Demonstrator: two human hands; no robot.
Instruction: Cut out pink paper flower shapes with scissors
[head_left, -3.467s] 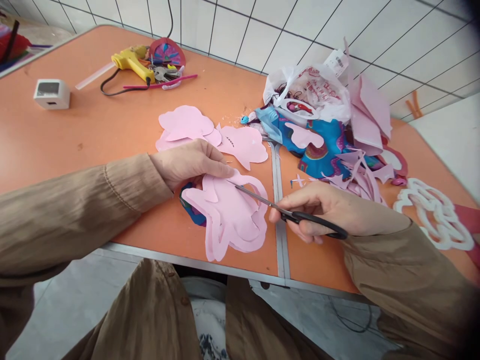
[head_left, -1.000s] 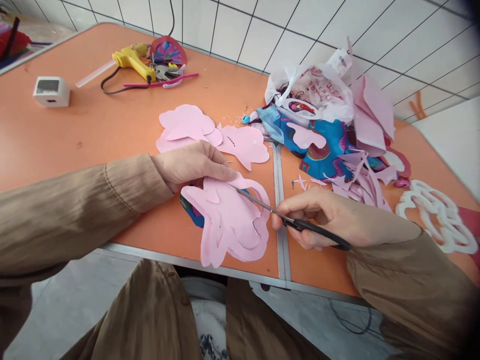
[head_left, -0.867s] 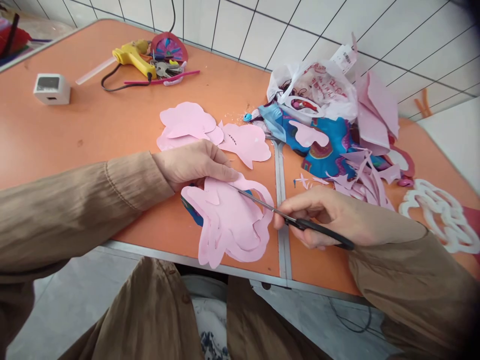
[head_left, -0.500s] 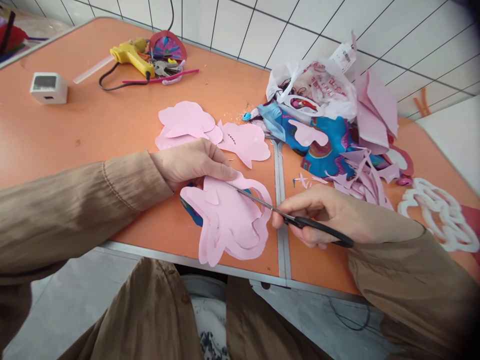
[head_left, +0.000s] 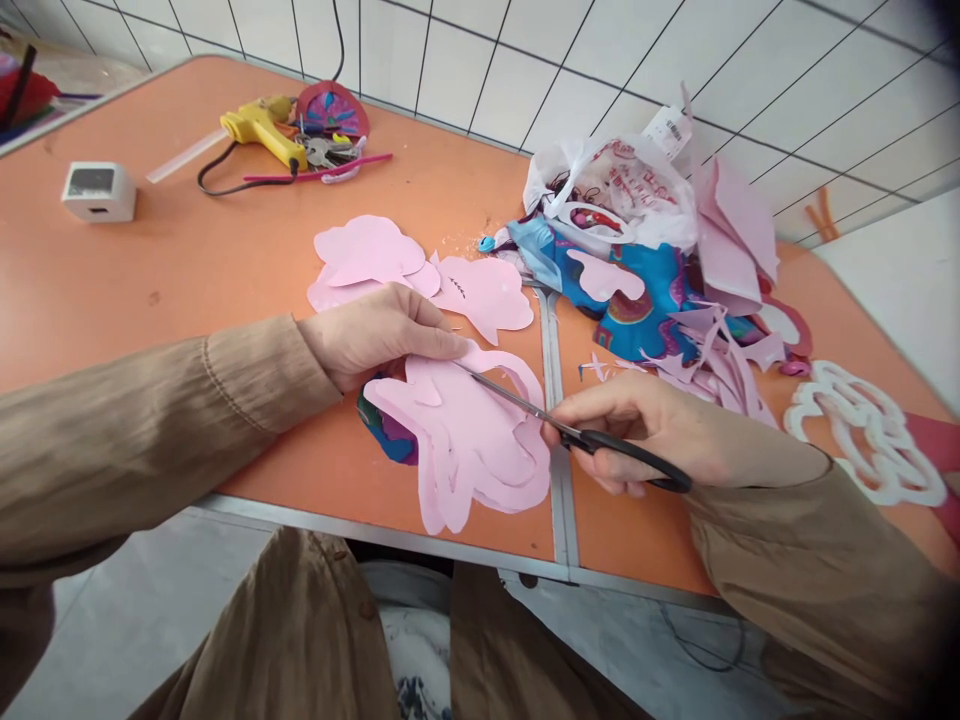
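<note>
My left hand (head_left: 390,335) pinches the upper edge of a layered pink sheet cut-out (head_left: 487,460), thumb on top. Black-handled scissors (head_left: 622,450) are in my right hand (head_left: 630,430), with the blades pointing left across the sheet near my left thumb. A partly cut strip curves away at the sheet's upper right. Under its left side shows a blue and purple patterned piece (head_left: 390,430). Beyond my left hand lie pink cloud-like cut-outs (head_left: 367,250) and another pink piece with a row of dark marks (head_left: 480,285).
A yellow glue gun (head_left: 262,130) lies at the back left, near a white cube-shaped device (head_left: 99,192). Back right, a white plastic bag (head_left: 645,200) rests by blue patterned fabric (head_left: 645,320) and pink scraps (head_left: 727,375). White looped shapes (head_left: 862,430) lie far right.
The lower part of the pink cut-out has swung to the right, uncovering more of the patterned piece. Both hands keep their grip, and the scissors have shifted slightly left. The view has tilted slightly.
</note>
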